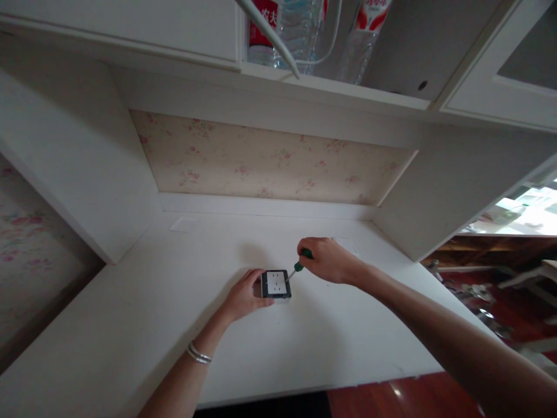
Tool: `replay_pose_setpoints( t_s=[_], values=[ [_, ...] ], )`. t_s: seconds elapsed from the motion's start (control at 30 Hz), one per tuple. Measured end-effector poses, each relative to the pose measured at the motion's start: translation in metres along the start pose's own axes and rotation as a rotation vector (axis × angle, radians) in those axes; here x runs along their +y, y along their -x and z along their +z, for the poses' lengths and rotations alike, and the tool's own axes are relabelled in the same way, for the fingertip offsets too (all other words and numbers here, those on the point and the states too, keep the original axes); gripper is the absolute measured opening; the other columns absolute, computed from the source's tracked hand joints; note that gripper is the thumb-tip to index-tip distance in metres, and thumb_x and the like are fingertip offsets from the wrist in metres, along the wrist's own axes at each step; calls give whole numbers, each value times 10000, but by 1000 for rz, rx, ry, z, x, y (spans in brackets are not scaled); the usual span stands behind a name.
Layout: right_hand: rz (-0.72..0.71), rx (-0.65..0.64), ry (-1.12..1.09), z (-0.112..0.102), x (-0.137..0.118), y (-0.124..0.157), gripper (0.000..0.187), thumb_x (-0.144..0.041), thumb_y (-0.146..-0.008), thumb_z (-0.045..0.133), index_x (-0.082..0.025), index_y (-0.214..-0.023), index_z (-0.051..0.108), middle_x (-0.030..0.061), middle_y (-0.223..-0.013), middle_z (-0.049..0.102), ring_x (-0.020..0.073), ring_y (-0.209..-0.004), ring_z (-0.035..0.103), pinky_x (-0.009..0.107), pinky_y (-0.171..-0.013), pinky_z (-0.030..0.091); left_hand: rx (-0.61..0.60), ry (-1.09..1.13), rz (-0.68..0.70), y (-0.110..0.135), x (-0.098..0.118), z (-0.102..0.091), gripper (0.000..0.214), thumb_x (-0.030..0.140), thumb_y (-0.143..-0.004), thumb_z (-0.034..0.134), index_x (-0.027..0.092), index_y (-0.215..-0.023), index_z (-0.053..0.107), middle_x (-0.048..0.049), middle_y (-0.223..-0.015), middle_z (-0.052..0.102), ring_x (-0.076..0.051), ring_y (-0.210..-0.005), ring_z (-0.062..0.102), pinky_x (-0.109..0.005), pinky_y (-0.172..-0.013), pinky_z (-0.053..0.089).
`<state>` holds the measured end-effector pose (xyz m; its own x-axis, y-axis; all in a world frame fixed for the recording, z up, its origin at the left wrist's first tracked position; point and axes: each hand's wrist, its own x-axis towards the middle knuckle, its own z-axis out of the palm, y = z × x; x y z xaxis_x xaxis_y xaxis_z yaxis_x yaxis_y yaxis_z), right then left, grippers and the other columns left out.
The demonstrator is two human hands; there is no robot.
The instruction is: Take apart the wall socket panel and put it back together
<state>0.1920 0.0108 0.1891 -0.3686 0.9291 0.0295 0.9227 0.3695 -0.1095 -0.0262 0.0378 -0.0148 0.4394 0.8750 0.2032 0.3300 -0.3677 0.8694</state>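
A small wall socket (275, 284) with a white face and dark frame lies on the white desk (165, 302). My left hand (246, 295) grips its left side, fingers curled round the edge. My right hand (327, 260) is closed round a green-handled screwdriver (298, 266), whose metal tip touches the socket's right edge. A silver bracelet (199, 353) sits on my left wrist.
The desk sits in a white alcove with floral wallpaper (270, 159) at the back and side panels left and right. Plastic bottles (304, 29) stand on the shelf above. Red-brown floor and cluttered items (483, 302) lie to the right.
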Motion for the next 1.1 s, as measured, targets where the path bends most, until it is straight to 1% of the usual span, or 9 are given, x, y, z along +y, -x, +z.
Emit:
replay_pose_setpoints(
  t_s=[0.1, 0.17, 0.33, 0.47, 0.6, 0.67, 0.87, 1.0, 1.1],
  values=[
    [85, -3, 115, -1, -4, -2, 367, -460, -917, 367, -168, -1006, 570, 125, -946, 668, 225, -765, 621, 296, -636, 378, -3, 14, -16, 0, 0, 1, 706, 320, -588, 807, 220, -1219, 506, -102, -1227, 527, -263, -1079, 539, -411, -937, 438],
    [97, -36, 200, -2, -6, -5, 421, -473, -937, 316, -141, -1032, 556, 158, -883, 666, 254, -749, 629, 316, -619, 383, 4, 17, -24, 0, 0, 1, 709, 313, -582, 811, 214, -1218, 512, -106, -1224, 532, -268, -1088, 537, -413, -940, 434],
    [-124, -130, 101, -8, -7, -12, 216, -260, -902, 421, -158, -1027, 566, 133, -975, 646, 226, -832, 614, 301, -672, 401, 12, 34, -32, 1, 4, 2, 707, 309, -580, 813, 209, -1210, 510, -102, -1200, 553, -257, -1036, 570, -391, -907, 457],
    [-233, -223, -31, -11, -5, -15, 241, -230, -833, 519, -197, -1069, 556, 87, -1036, 622, 182, -837, 597, 264, -681, 411, -4, 51, -46, 2, 7, 1, 689, 293, -590, 804, 201, -1203, 503, -96, -1171, 564, -238, -981, 594, -371, -873, 479],
    [-43, -131, 108, -6, -9, -21, 298, -393, -901, 441, -163, -1041, 569, 131, -1000, 639, 237, -856, 606, 312, -684, 417, 10, 41, -56, 2, 10, 0, 675, 282, -593, 793, 210, -1199, 504, -88, -1179, 567, -240, -987, 594, -365, -872, 482],
    [11, -85, 181, -5, -10, -24, 311, -370, -929, 388, -137, -1007, 577, 156, -984, 629, 249, -862, 608, 323, -687, 419, 12, 40, -62, 3, 11, -1, 682, 278, -587, 794, 214, -1201, 503, -85, -1175, 573, -242, -980, 598, -364, -869, 483],
    [-239, -199, -30, -11, -4, -25, 196, -243, -838, 524, -203, -1019, 589, 76, -1115, 564, 138, -788, 596, 243, -686, 423, -3, 48, -40, 3, 5, -2, 698, 276, -577, 804, 221, -1203, 499, -85, -1174, 582, -245, -996, 590, -358, -866, 476],
    [-56, -137, 60, -9, -5, -30, 273, -403, -868, 493, -180, -966, 617, 98, -978, 640, 203, -832, 599, 282, -689, 423, 15, 49, -42, 2, 0, -2, 797, 306, -563, 817, 219, -1268, 454, -105, -1248, 539, -261, -1045, 573, -386, -915, 452],
    [13, -85, 158, -5, -9, -33, 291, -332, -921, 394, -151, -933, 622, 125, -932, 646, 220, -841, 602, 295, -689, 419, -1, 27, -8, 1, 0, -4, 789, 312, -572, 812, 231, -1276, 466, -102, -1295, 500, -274, -1115, 531, -396, -956, 428]
  ],
)
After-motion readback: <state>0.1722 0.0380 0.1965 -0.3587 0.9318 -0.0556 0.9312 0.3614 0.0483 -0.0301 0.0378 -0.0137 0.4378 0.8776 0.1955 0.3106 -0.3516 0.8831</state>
